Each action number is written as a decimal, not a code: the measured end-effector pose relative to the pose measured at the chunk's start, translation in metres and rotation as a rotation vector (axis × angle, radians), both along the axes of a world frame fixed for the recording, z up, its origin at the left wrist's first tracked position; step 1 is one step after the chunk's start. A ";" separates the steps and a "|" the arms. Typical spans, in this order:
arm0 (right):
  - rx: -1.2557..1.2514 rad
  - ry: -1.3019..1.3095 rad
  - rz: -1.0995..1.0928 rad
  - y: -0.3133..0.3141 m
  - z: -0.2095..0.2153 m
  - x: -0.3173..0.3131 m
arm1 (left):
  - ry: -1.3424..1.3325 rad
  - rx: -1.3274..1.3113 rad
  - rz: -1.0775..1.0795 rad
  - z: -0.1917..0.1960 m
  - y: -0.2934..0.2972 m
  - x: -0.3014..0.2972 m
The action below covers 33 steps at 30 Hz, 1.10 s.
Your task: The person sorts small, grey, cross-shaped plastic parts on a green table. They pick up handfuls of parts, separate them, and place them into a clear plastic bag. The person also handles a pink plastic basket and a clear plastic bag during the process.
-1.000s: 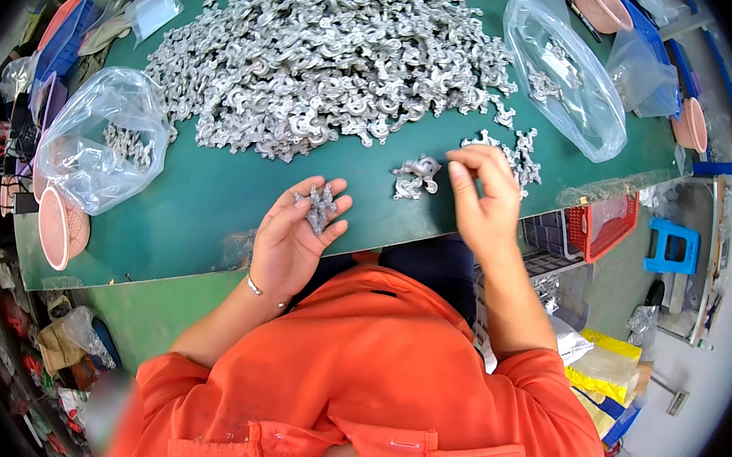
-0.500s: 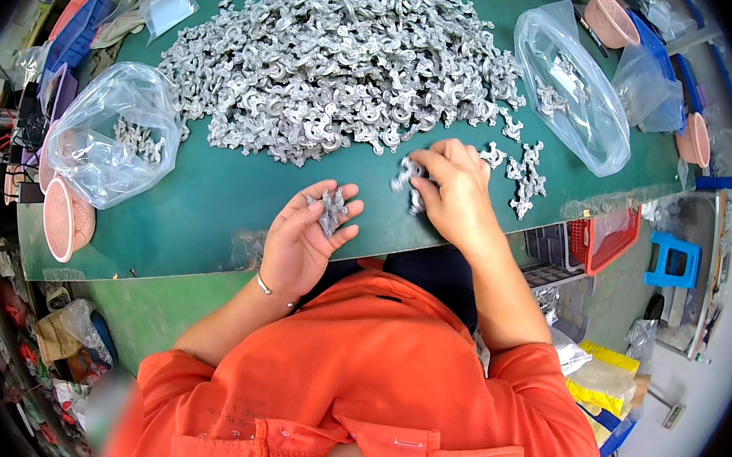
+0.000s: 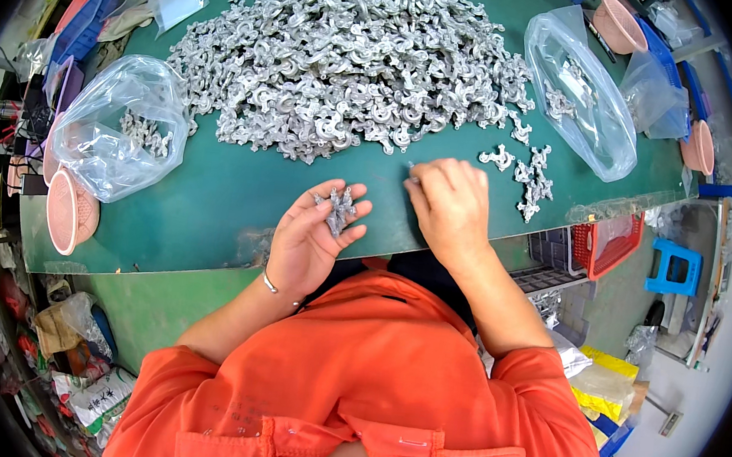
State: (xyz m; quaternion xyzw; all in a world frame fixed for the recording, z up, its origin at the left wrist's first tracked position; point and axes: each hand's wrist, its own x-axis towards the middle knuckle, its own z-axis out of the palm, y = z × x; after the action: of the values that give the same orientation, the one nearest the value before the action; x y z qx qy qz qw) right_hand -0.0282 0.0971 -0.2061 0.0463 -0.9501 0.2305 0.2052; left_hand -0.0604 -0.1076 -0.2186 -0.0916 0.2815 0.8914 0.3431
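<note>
My left hand point(image 3: 305, 245) is palm up near the table's front edge, its fingers curled around a few small grey metal castings point(image 3: 339, 210). To its right, my right hand point(image 3: 453, 203) is closed just above the green table point(image 3: 210, 215). A sliver of grey metal casting point(image 3: 410, 178) shows at its fingertips; the rest is hidden by the fingers. Beyond both hands lies a big heap of the same castings point(image 3: 345, 70). Several loose castings point(image 3: 534, 182) lie right of my right hand.
Clear plastic bags holding castings lie at the left point(image 3: 114, 167) and right point(image 3: 604, 145) of the heap. A pink basket point(image 3: 71, 211) stands at the left table edge. Below the right edge are a red crate point(image 3: 612, 250) and a blue stool point(image 3: 674, 266).
The castings that showed in my right hand are now mostly hidden behind its fingers, and that hand has turned and moved slightly nearer. My left hand keeps its hold, nearly still.
</note>
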 end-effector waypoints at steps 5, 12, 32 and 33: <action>-0.234 0.087 -0.050 0.014 0.006 -0.002 | 0.011 -0.014 0.004 0.001 0.000 0.001; -0.103 0.041 -0.033 0.010 0.007 0.000 | 0.013 -0.017 0.001 0.001 0.001 0.000; -0.090 -0.090 -0.025 -0.010 0.004 0.004 | 0.039 -0.059 0.015 0.002 0.000 0.003; -0.124 -0.072 -0.011 -0.009 0.003 0.005 | 0.037 -0.063 0.015 0.002 0.001 0.003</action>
State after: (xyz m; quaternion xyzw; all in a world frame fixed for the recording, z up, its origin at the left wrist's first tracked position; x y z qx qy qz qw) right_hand -0.0233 0.0885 -0.2032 0.0200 -0.9410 0.2891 0.1747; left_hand -0.0577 -0.1068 -0.2167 -0.0878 0.3152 0.8862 0.3281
